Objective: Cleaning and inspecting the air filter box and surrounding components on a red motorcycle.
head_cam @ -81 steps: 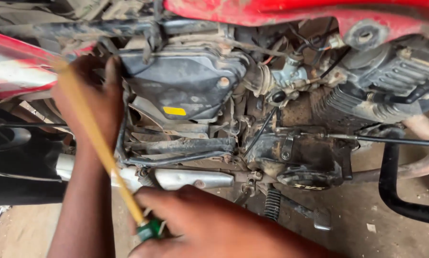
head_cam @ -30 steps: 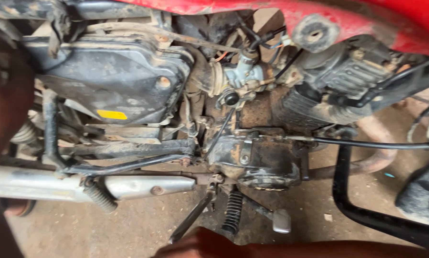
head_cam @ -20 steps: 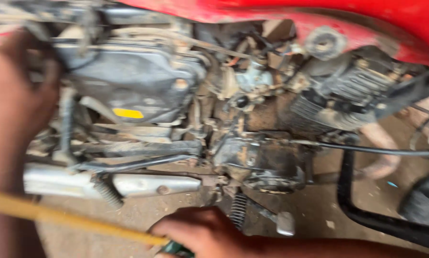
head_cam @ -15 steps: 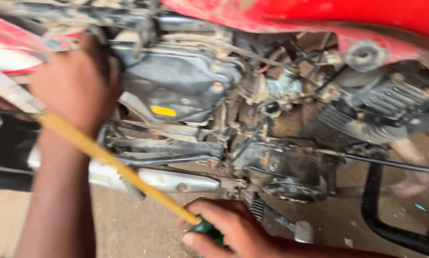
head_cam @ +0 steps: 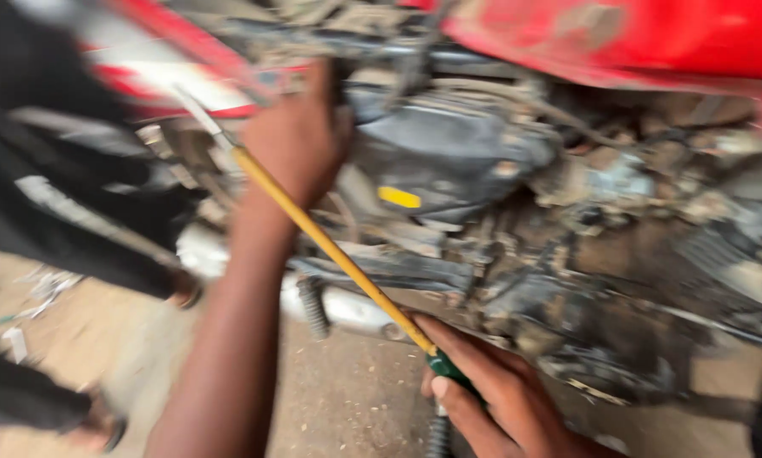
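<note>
Screwdriver (head_cam: 330,246) in our right hand (head_cam: 499,399), gripped by its green handle, slants toward ten o'clock past our left hand (head_cam: 300,140), which grasps the motorcycle frame (head_cam: 449,59).

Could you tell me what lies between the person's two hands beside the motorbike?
The head view shows a long yellow shaft running from the right hand up past the left hand.

Dusty tan dirt floor (head_cam: 347,399) with small debris and paper scraps (head_cam: 46,288) at left. Even daylight, soft shadow under the machine. Blurred frame; walls, windows and furniture can't be made out.
</note>
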